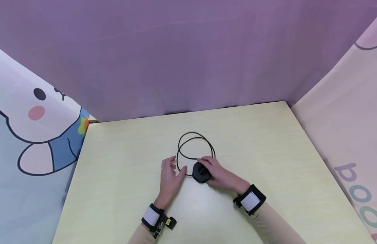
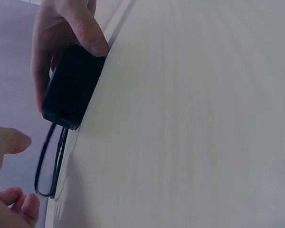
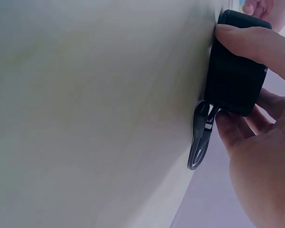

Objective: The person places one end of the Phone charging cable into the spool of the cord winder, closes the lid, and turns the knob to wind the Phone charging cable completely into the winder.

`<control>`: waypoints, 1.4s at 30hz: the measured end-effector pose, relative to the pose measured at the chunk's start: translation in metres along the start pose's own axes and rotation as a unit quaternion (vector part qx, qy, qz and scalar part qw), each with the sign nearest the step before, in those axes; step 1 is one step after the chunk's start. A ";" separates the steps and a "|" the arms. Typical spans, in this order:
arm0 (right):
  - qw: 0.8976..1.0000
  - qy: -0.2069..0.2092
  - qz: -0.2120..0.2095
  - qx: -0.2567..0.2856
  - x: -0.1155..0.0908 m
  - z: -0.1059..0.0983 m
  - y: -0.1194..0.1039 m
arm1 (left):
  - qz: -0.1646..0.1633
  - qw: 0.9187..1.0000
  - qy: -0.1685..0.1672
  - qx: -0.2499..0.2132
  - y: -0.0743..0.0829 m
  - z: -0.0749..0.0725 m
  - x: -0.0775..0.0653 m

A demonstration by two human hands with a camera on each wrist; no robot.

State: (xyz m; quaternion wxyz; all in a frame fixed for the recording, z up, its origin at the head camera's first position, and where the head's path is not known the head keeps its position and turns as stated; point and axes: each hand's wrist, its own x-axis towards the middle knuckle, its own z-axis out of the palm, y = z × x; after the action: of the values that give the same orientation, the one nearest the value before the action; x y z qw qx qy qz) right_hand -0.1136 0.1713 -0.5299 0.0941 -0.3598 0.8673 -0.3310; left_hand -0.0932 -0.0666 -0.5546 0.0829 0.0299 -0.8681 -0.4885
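Note:
A black eight-sided device [image 1: 200, 175] with a raised round centre rests on the table near its middle. Thumb and fingers of my right hand [image 1: 221, 175] grip it from the right side; in the right wrist view the thumb lies along one edge of the thick device [image 3: 235, 78]. A thin black cable [image 1: 191, 132] runs from it and lies in loose loops beyond the hands. My left hand [image 1: 170, 180] is just left of the device and holds nothing, its fingers apart and beside the cable loop. The left wrist view shows the device [image 2: 73, 90] from its edge.
The pale wooden table [image 1: 121, 189] ends at a purple cloth wall [image 1: 182, 61] at the back. Printed cloths hang along both sides, a cartoon one [image 1: 36, 135] on the left and a lettered one [image 1: 335, 122] on the right.

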 end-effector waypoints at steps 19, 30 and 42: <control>1.000 0.007 0.004 -0.007 0.002 0.002 0.000 | 0.086 0.994 -0.053 -0.031 0.019 0.009 0.004; 1.000 0.020 -0.016 0.007 0.003 0.000 0.001 | 0.098 0.983 -0.151 0.047 0.031 0.012 0.013; 0.991 0.082 -0.100 -0.031 0.006 -0.016 -0.006 | 0.018 0.971 -0.227 -0.068 0.044 0.001 0.026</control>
State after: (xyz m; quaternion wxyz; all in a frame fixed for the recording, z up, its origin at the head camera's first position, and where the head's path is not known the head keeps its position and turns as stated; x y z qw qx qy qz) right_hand -0.1213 0.1717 -0.5139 -0.0220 -0.4193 0.8415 -0.3401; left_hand -0.1173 -0.0460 -0.5150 -0.1060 -0.1031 -0.8292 -0.5390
